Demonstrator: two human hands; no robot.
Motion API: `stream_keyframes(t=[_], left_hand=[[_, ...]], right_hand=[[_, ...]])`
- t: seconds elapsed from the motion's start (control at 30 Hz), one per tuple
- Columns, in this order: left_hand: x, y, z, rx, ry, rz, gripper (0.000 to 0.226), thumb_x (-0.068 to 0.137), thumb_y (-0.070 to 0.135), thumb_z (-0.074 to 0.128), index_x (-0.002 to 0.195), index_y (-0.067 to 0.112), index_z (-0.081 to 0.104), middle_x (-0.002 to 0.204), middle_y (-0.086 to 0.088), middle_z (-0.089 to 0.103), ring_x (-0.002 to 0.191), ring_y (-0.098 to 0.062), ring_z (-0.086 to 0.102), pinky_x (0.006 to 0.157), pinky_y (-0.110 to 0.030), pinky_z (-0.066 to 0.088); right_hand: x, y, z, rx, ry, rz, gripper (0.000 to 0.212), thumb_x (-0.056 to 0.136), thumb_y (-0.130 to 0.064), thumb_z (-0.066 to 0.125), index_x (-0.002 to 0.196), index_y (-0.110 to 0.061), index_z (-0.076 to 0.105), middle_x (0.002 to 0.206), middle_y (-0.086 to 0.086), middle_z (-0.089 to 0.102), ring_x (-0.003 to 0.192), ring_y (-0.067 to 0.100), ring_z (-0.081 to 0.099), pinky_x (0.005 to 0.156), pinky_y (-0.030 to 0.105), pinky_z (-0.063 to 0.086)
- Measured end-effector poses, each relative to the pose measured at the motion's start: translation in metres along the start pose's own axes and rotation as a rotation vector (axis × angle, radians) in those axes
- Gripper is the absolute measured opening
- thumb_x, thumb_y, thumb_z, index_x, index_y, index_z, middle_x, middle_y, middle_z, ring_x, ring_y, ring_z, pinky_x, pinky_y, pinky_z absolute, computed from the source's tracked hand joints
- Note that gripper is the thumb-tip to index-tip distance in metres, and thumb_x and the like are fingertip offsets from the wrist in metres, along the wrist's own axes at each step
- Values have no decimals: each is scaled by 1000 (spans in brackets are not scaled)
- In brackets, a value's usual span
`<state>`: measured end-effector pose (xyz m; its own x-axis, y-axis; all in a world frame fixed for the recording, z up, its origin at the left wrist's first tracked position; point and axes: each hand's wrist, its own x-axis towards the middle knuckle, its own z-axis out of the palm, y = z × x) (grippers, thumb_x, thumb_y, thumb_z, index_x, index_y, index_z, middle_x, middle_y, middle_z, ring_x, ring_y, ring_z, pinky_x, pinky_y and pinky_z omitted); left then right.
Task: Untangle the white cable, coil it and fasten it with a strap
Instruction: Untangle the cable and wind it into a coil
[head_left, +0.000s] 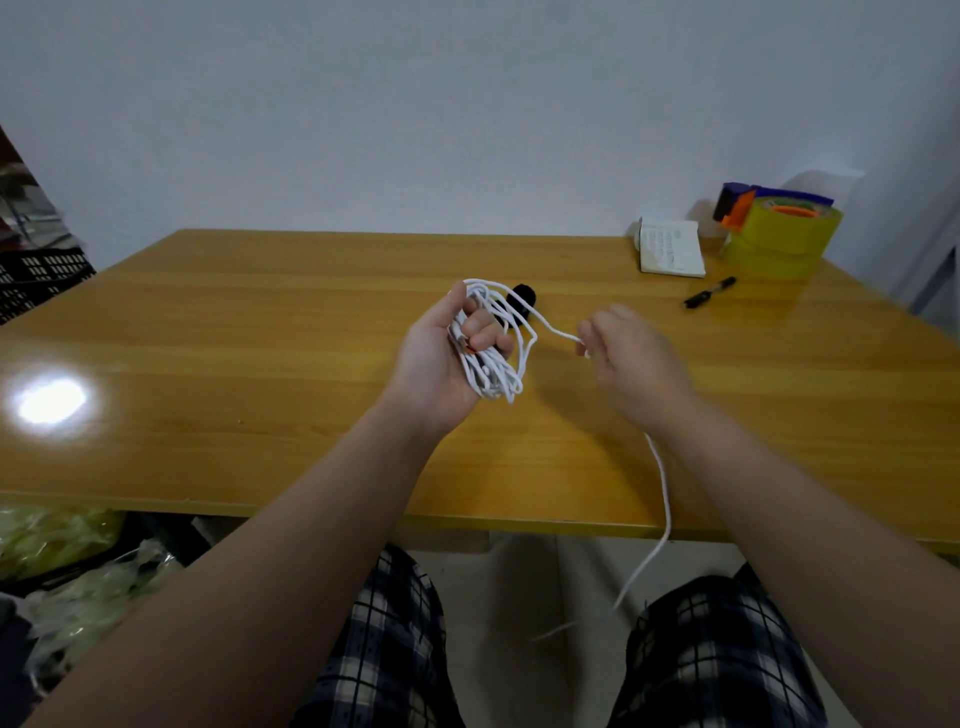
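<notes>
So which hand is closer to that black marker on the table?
Right. The right hand, pinching the white cable, is just left of the black marker and a bit nearer the person; the left hand, gripping the coiled part, is farther left.

Lighting: even, bright indoor light from overhead; one blown-out white glare patch on the glossy table (208, 338) at left; soft shadow on the wood beside the white cable (493, 364). Image: wide-angle bowing toward the edges, general softness, cable's hanging end motion-blurred.
</notes>
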<state>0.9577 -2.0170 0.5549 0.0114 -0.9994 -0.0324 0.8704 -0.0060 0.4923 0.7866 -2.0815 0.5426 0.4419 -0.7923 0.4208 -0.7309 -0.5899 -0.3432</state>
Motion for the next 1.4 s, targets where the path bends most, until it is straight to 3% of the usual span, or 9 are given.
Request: stream_keyframes(t=[0.2,0.37,0.5,0.77,0.9,1.03,1.17,1.23,1.4], left_hand=[[10,10,-5,-145,86,69,35,99,29,42,67,15,38,47,5,31,38,-9,32,53,-17,38],[11,12,-14,-140,123,74,35,99,29,44,67,15,38,47,5,31,39,-9,32,53,-18,39],[10,12,-16,-83,111,51,34,99,28,43,68,14,41,46,5,32,37,-9,34,47,-20,42],[4,3,-18,-76,101,35,33,99,26,43,69,14,40,44,5,31,34,-8,32,43,-18,38],[3,2,-4,-62,71,97,31,98,22,43,69,16,35,43,6,30,34,-7,29,41,-19,38],[-6,-20,13,-19,-160,-175,26,93,25,48,71,16,39,42,6,35,33,-5,33,39,-17,36],[-17,-24,18,44,-397,-521,24,92,24,51,76,6,51,47,0,44,38,-6,28,40,-21,37],[-19,-25,27,152,-367,-456,26,92,25,50,72,9,50,45,3,41,36,-5,28,38,-18,35],[5,-4,40,57,17,39,38,100,31,39,66,15,35,43,3,31,35,-9,33,47,-19,37]], right_hand=[[-14,-5,5,226,-80,-191,14,87,-26,63,95,-15,61,80,-13,45,71,9,45,61,18,33],[-15,-2,8,268,46,-216,13,85,-16,66,95,-9,68,85,-1,51,72,16,51,64,34,43],[-13,6,3,245,139,-212,16,86,-24,64,93,-10,71,81,-1,51,67,16,50,59,34,41],[-10,20,-4,435,143,3,10,87,-22,63,88,-16,71,73,-11,56,69,-1,51,61,10,36],[-15,32,-3,484,128,143,22,93,-24,53,81,-15,69,64,-11,54,60,2,49,56,23,39],[-5,41,5,227,208,371,42,101,-31,31,76,-10,58,64,5,52,64,24,50,58,32,34],[10,43,-5,20,261,465,44,102,-32,21,83,-9,54,74,8,50,70,27,46,60,33,28],[12,41,-7,-23,179,479,43,102,-34,22,83,-11,52,76,8,50,71,27,45,61,33,29],[-2,26,6,25,-152,248,32,98,-40,35,88,-20,58,86,4,61,80,26,55,66,35,43]])
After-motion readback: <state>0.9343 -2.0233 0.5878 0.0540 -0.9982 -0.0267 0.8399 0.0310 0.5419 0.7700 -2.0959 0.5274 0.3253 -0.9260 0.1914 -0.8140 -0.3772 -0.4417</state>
